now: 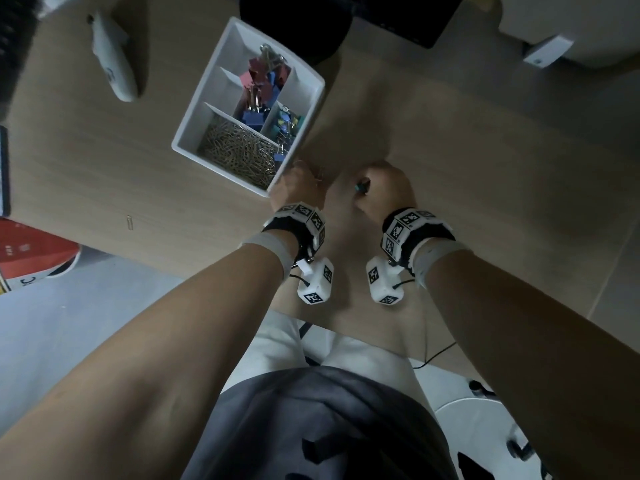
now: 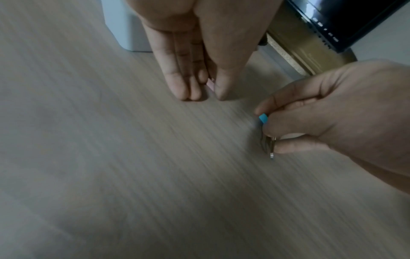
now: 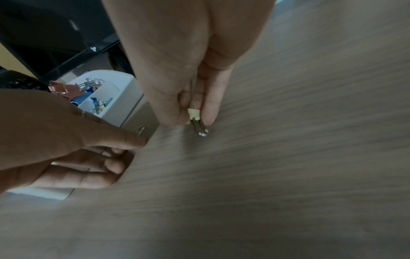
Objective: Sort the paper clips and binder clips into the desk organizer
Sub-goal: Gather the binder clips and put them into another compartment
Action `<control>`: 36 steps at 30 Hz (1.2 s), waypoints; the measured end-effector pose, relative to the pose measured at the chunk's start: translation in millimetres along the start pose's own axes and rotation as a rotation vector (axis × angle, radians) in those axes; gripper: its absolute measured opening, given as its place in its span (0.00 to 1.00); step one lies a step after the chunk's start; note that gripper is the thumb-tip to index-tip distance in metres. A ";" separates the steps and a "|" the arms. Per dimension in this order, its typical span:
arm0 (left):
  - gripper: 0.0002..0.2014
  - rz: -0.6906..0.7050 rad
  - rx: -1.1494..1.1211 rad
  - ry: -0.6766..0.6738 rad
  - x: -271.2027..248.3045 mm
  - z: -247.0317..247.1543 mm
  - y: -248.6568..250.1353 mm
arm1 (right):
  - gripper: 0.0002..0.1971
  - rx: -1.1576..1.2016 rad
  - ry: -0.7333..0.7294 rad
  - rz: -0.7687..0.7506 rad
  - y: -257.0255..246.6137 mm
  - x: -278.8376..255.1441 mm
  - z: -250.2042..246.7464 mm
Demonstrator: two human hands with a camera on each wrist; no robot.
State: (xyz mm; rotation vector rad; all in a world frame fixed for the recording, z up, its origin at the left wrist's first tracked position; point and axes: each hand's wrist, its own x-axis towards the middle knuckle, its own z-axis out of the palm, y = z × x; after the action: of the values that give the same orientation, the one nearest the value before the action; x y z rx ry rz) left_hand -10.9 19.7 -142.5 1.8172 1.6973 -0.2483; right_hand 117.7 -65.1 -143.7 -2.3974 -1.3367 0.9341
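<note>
- At the far left edge of the bench [image 1: 104, 161], a pale wood-grain surface, a white stapler-like object [image 1: 114, 60] lies near the back; a red box [image 1: 31, 251] sits below the bench edge over grey floor.
- Near the front left edge, one loose paper clip [image 1: 129, 223] lies alone on the bench.
- Left of centre stands the white desk organizer [image 1: 194, 112]: paper clips [image 1: 239, 152] fill its near compartment, large binder clips [image 1: 263, 84] the middle one, small binder clips [image 1: 285, 124] the right one.
- Just beside the organizer's near corner, the left hand [image 1: 298, 188] points fingertips down at the bench, thumb and fingers pinching a small pink clip [image 2: 210, 84].
- Right of it, close but apart, the right hand [image 1: 384, 188] pinches a small teal binder clip [image 2: 263, 118] just above the bench, wire handles pointing down.
- Behind, a dark monitor base [image 1: 398, 19] stands at the back; right of it, a pale rounded object [image 1: 571, 26], not identifiable.
</note>
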 end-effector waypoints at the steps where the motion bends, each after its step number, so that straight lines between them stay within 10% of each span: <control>1: 0.31 -0.001 0.011 -0.010 1.2 0.0 1.5 | 0.10 0.032 0.002 -0.007 1.7 -0.7 0.1; 10: 0.09 0.023 -0.161 0.002 4.9 -42.2 -1.3 | 0.12 0.285 0.027 0.097 -22.1 3.2 -3.7; 24: 0.17 0.144 -0.124 0.066 53.4 -120.8 -36.7 | 0.12 0.654 0.169 -0.005 -128.7 72.8 4.8; 28: 0.08 0.128 -0.136 0.036 56.8 -137.9 -52.5 | 0.05 0.438 0.279 0.040 -126.3 69.1 6.3; 36: 0.03 0.121 -0.183 0.021 67.1 -157.4 -77.2 | 0.11 -0.008 0.040 0.304 -134.8 46.9 29.4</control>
State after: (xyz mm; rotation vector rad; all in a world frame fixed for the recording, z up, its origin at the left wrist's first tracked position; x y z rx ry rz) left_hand -117.5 160.8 -79.6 1.7823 1.5631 -0.0218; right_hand 25.8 45.4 -119.4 -2.6592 -0.9800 0.9478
